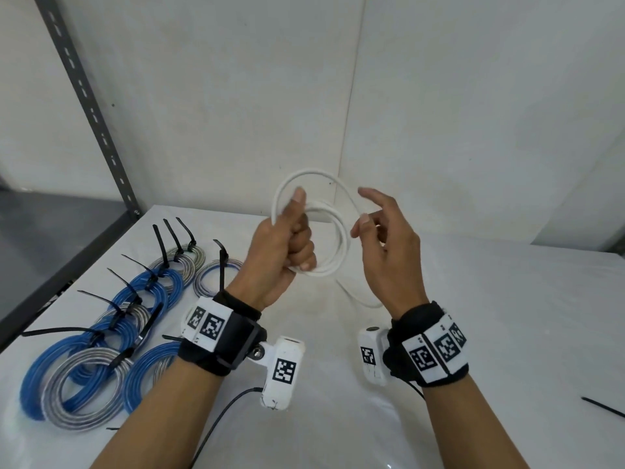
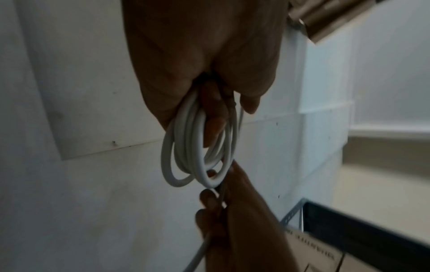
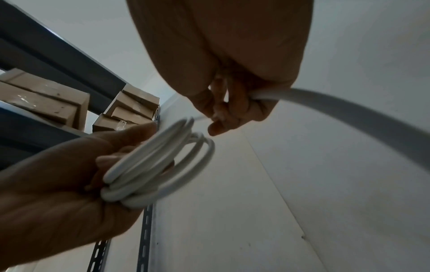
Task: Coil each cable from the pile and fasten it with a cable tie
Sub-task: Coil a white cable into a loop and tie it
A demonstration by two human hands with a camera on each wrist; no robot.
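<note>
Our left hand [image 1: 282, 247] grips the white coil [image 1: 318, 231] upright above the table, while our right hand [image 1: 385, 245], just beside it, pinches the loose tail [image 3: 349, 108] (trailing down to the table).

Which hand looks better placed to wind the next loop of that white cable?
The right hand, probably. Its fingers already pinch the loose run of the white cable, while the left hand is occupied gripping the finished loops.

Black wrist straps [image 1: 233, 328] carry white square-coded blocks and white cameras [image 1: 282, 374]
</note>
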